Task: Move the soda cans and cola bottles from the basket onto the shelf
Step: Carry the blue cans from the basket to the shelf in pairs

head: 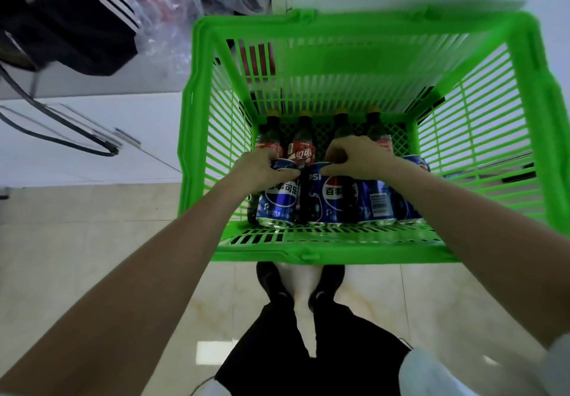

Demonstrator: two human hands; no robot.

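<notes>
A green slatted basket [339, 56] stands on the floor in front of me. Inside, several blue soda cans line the near wall and several cola bottles [303, 149] with red labels stand behind them. My left hand [262, 169] grips the top of the leftmost blue can [277, 201]. My right hand [359, 156] is closed over the top of the second blue can [334, 201]. Two more cans [377, 203] stand to the right, partly hidden by my right forearm. No shelf is in view.
A white cabinet or wall rises behind the basket. To the left lie a dark garment with white stripes [77, 19], a clear plastic bag [172, 4] and a wire frame [61, 130]. My shoes [274, 284] rest on beige tiles just below the basket.
</notes>
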